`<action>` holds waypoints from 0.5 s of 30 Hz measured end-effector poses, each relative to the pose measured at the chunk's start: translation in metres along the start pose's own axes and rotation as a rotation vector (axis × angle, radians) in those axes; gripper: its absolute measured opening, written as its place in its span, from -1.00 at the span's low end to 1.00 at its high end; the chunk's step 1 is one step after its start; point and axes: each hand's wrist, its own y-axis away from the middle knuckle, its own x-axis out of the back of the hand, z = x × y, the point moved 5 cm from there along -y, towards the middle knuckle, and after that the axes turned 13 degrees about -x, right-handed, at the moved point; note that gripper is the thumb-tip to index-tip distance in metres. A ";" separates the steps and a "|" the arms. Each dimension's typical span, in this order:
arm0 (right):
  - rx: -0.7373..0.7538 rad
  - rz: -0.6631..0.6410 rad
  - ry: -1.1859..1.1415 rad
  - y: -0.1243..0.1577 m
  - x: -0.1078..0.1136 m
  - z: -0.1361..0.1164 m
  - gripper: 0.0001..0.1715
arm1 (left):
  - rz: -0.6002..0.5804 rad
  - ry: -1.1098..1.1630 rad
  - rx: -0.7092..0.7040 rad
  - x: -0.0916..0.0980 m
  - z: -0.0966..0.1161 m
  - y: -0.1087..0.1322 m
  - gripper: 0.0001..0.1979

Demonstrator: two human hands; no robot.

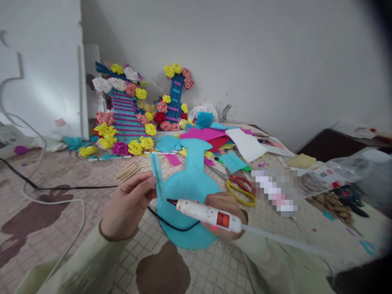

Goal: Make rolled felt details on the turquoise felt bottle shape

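Between the thumb and fingers of my left hand (130,206) stands a folded strip of light blue paper (157,175), held upright. My right hand (225,214) is wrapped round a white hot glue gun (202,213) with a red switch; a clear glue stick (275,236) sticks out of its back end. The dark nozzle points left, close to the lower part of the strip; whether it touches I cannot tell. Under both hands lies a guitar-shaped light blue cutout (192,183), partly covered by the glue gun, its black cord and my right hand.
Two flower-trimmed blue craft pieces, a wide one (128,114) and a guitar-shaped one (174,98), lean at the back. Yellow-handled scissors (241,196), wooden sticks (128,170) and coloured paper (205,134) lie beyond the cutout. A black cable (76,188) crosses the left side. Peanuts (332,206) lie right.
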 end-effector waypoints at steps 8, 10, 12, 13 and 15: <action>-0.515 0.011 -0.220 -0.030 0.015 0.014 -0.77 | -0.120 -0.123 -0.185 0.002 0.013 0.003 -0.89; -0.655 -0.080 -0.327 -0.051 0.012 0.018 -0.73 | -0.175 -0.201 -0.251 -0.002 0.018 0.008 -0.92; -0.705 -0.168 -0.433 -0.081 0.004 0.016 -0.71 | -0.248 -0.251 -0.312 -0.008 0.023 0.016 -0.93; -0.709 -0.192 -0.467 -0.098 -0.002 0.014 -0.74 | -0.299 -0.249 -0.324 -0.013 0.024 0.019 -0.94; -0.675 -0.219 -0.568 -0.133 -0.022 0.007 -0.84 | -0.399 -0.165 -0.286 -0.020 0.023 0.026 -0.97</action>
